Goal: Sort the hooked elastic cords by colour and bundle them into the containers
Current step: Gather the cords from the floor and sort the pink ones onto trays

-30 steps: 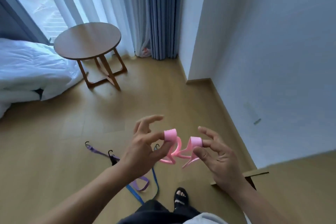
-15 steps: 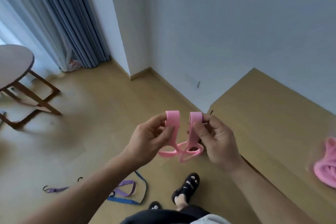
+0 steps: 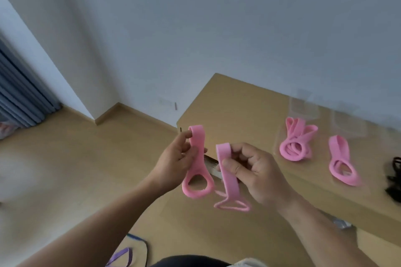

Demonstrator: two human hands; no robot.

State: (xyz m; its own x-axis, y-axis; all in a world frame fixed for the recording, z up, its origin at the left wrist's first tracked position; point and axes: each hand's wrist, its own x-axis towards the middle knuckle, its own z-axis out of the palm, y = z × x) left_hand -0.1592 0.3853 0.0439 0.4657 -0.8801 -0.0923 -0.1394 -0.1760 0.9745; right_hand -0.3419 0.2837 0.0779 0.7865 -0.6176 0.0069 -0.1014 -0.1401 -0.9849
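Note:
I hold a folded pink elastic cord (image 3: 198, 158) in front of me, above the floor by the table's left corner. My left hand (image 3: 175, 162) pinches one looped fold of it, and my right hand (image 3: 251, 171) pinches the other fold, whose lower loop (image 3: 232, 204) hangs down. Two pink cord bundles lie on the wooden table (image 3: 238, 102): one (image 3: 296, 143) in a clear container (image 3: 280, 134), another (image 3: 342, 162) to its right. Empty clear containers (image 3: 303, 104) stand at the back of the table. Purple (image 3: 119, 258) and blue (image 3: 138, 239) cords lie on the floor at the bottom left.
A dark bundle (image 3: 393, 178) sits at the table's right edge. A white wall runs behind the table, with a wall corner (image 3: 97, 115) and grey-blue curtains (image 3: 19, 97) to the left. Wooden floor spreads to the left of the table.
My view has swung right from the floor to the table, bringing the pink bundles and containers into sight. Both hands have kept hold of the pink cord, its two folds now slightly farther apart.

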